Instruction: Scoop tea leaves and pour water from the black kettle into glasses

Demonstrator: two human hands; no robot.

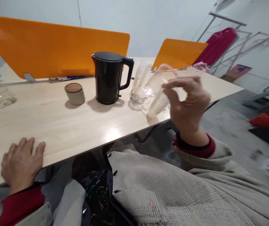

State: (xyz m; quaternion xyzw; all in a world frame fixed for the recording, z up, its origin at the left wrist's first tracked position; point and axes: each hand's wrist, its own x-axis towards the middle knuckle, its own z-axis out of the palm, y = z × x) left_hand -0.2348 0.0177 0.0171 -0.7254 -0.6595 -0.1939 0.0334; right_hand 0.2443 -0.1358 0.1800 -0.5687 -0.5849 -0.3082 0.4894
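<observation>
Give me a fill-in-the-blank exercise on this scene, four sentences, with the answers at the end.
The hand holding the tilted stack of clear plastic cups is the person's ____ one.
The left hand rests on the edge of the ____.
The electric kettle is ____ in colour.
The divider panel behind the kettle is ____.

Missing words: right, table, black, orange.

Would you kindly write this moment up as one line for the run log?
Right hand: fingers hold tilted clear plastic cups | Left hand: on wooden table edge | Nearby: glass mug, black kettle
</observation>
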